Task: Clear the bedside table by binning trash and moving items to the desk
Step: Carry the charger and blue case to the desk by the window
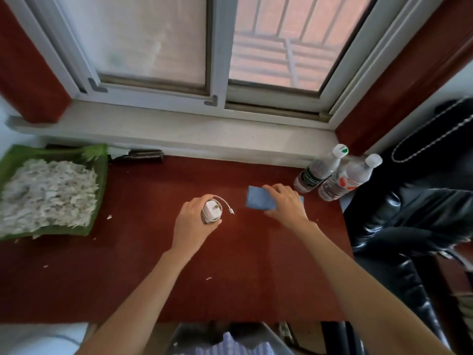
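at the far left a green tray [101, 175] heaped with pale shredded scraps sat on the corner of the red-brown desk [256, 272], a few stray flakes spilled on the wood beside it, which suggested it was being kept there as a working pile and not as part of the tidy-up. behind it, against the sill, lay a dark ribbed object [143, 155] too blurred to name. nearer the middle, the left hand [190, 224] was curled around a white charger [212, 210] with its cable [225, 202] wound round the plug, fingers closed on the bundle from the left and thumb underneath, the loose connector end sticking out to the right; the bundle was low over the desk, and i could not tell whether it touched the wood. wrapped that way it would stay compact when set down. just to the right, the right hand [286, 202] lay over a flat blue item [258, 199], possibly a phone or a small pack, fingers spread and bent across its near edge, pressing or sliding it rather than lifting it; it looked flat on the surface. both things seemed to be getting placed in the bare centre. at the far right two clear water bottles [332, 175] stood together at the desk's back corner, leaning in the wide lens, next to a black chair [409, 221].
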